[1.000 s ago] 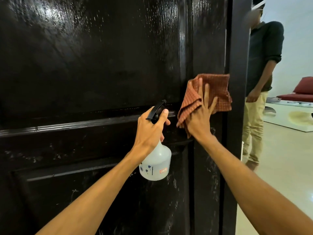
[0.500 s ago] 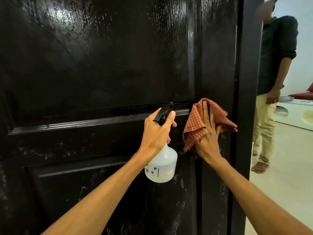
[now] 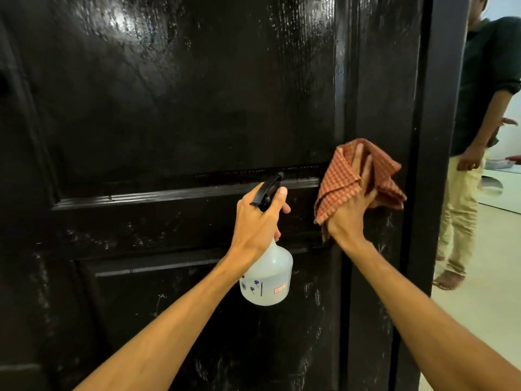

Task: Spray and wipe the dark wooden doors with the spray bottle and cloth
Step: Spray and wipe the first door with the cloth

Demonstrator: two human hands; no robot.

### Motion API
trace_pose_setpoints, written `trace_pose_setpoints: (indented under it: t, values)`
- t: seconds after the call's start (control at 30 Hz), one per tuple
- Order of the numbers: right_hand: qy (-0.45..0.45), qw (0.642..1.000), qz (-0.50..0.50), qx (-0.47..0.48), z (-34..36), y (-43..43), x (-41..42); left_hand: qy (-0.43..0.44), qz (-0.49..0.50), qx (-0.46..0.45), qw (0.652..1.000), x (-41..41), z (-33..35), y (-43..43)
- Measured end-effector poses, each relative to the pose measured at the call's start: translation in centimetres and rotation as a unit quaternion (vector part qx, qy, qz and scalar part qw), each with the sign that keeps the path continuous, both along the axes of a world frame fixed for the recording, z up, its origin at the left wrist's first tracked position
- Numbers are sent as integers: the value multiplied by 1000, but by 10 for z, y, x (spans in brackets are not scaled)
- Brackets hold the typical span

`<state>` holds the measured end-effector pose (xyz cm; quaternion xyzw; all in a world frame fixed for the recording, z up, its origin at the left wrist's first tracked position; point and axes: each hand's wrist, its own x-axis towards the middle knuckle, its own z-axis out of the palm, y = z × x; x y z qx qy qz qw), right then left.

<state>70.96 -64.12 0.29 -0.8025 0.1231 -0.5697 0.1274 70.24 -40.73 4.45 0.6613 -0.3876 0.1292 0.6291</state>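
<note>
A dark glossy wooden door [image 3: 169, 108] fills most of the view, with raised panels and pale streaks on its lower half. My left hand [image 3: 258, 221] grips the neck of a white translucent spray bottle [image 3: 267, 280] with a black trigger, held close to the door's middle rail. My right hand [image 3: 352, 210] presses a bunched red-checked cloth [image 3: 342, 176] flat against the door's right stile, just right of the bottle.
The door's right edge [image 3: 434, 165] stands free. Beyond it a person [image 3: 485, 94] in a dark shirt and beige trousers stands barefoot on a pale floor [image 3: 473, 320]. A low white piece of furniture [image 3: 504, 198] sits at the far right.
My right hand and the cloth slid down the right stile from above the middle rail to level with it, and the cloth is more bunched. The bottle hand kept its place by the rail.
</note>
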Motion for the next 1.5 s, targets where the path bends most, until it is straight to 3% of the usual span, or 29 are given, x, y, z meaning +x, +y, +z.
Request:
trace_pose_setpoints:
  t: [0.13, 0.33, 0.43, 0.53, 0.6, 0.77, 0.9, 1.0, 1.1, 1.2, 1.5]
  values:
    - [-15, 998, -8, -61, 27, 51, 6, 14, 18, -1, 1000, 10, -7, 34]
    - [32, 998, 36, 39, 19, 90, 20, 37, 89, -38, 995, 28, -21, 89]
    - [54, 997, -23, -50, 34, 134, 36, 29, 114, -55, 992, 35, -25, 118]
    - [53, 983, 19, -178, 18, 205, 53, 26, 147, -67, 986, 42, -27, 152]
    - [71, 975, 33, -210, 20, 229, 60, 27, 166, -76, 983, 48, -28, 176]
    - [2, 993, -9, -117, 39, 262, 80, 11, 204, -74, 976, 63, -26, 233]
    - [40, 962, 58, -264, 9, 328, 97, 10, 237, -90, 967, 63, -23, 273]
    - [18, 950, 88, -299, 37, 359, 116, -11, 258, -92, 962, 61, -21, 299]
    - [58, 939, 109, -321, 48, 381, 126, -21, 274, -96, 957, 62, -21, 319]
    - [94, 902, 135, -399, 23, 384, 126, 2, 289, -113, 951, 61, -24, 334]
    - [103, 881, 176, -426, 35, 418, 134, -1, 311, -108, 944, 65, -35, 360]
